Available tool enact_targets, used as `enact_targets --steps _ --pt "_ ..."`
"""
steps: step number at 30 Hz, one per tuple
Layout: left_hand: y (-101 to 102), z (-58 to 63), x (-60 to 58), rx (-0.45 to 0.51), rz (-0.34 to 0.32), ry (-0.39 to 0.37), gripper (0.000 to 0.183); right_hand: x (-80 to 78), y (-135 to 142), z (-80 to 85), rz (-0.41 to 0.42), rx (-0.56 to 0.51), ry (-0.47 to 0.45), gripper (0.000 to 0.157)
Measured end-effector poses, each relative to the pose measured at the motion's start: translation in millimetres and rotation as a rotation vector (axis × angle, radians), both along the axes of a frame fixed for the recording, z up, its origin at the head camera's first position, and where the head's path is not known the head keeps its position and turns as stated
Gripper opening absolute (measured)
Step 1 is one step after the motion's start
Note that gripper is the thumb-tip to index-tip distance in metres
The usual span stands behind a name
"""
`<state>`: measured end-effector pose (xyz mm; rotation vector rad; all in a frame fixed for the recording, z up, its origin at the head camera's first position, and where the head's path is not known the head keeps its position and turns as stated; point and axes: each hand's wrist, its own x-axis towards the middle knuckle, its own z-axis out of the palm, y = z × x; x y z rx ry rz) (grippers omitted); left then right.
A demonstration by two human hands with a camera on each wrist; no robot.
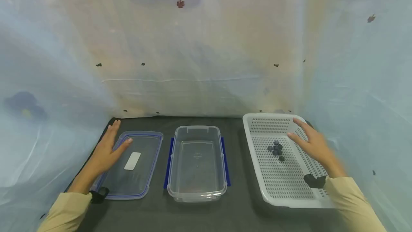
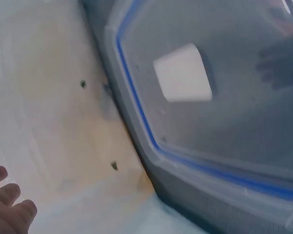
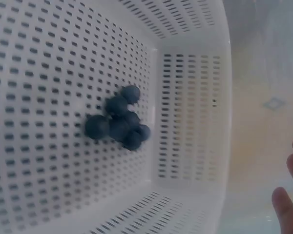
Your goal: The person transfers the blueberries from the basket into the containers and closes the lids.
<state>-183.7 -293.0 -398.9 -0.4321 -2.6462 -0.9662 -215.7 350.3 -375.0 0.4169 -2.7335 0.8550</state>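
My left hand [image 1: 106,153] hovers above the left side of a clear lid [image 1: 146,167] with a blue seal, its fingers extended and holding nothing. A white rectangle [image 1: 132,161] lies on that lid. Over the right part of a white perforated basket [image 1: 254,160], my right hand [image 1: 313,146] is held with fingers spread and nothing between them. Several blueberries [image 1: 275,148] sit clustered on the basket floor; the right wrist view shows the blueberries [image 3: 118,124] closer, apart from the fingers [image 3: 285,207].
Between lid and basket stands a clear rectangular container [image 1: 197,164] with blue side clips [image 1: 226,164]. Everything rests on a dark table [image 1: 186,217]. A pale plastic sheet [image 1: 206,46] encloses the back and both sides.
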Motion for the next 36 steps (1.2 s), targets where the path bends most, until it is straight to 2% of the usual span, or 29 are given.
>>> enact_targets --steps 7,12,16,19,25,31,36 --pt "24.1 -4.2 9.0 0.146 -0.034 0.01 0.074 -10.6 -1.5 -28.7 -0.043 -0.1 0.004 0.052" --pt "38.7 -17.2 11.8 0.212 -0.07 0.027 0.07 -13.1 6.8 -43.3 -0.011 -0.133 -0.112 0.046" --pt "50.3 -29.6 15.9 0.276 -0.131 0.033 0.068 -13.9 12.9 -49.5 0.027 -0.152 -0.222 0.041" --pt "58.3 -39.2 20.5 0.32 -0.179 0.026 0.067 -15.0 15.0 -52.7 0.033 -0.163 -0.269 0.039" --pt "74.6 -54.8 29.3 0.404 -0.273 -0.014 0.065 -18.7 16.8 -59.2 0.036 -0.175 -0.337 0.041" --pt "92.6 -67.0 33.9 0.467 -0.39 -0.124 0.067 -22.1 19.3 -66.4 0.063 -0.182 -0.42 0.039" --pt "106.9 -74.1 36.6 0.479 -0.393 -0.156 0.073 -23.9 23.6 -76.9 0.077 -0.162 -0.432 0.04"
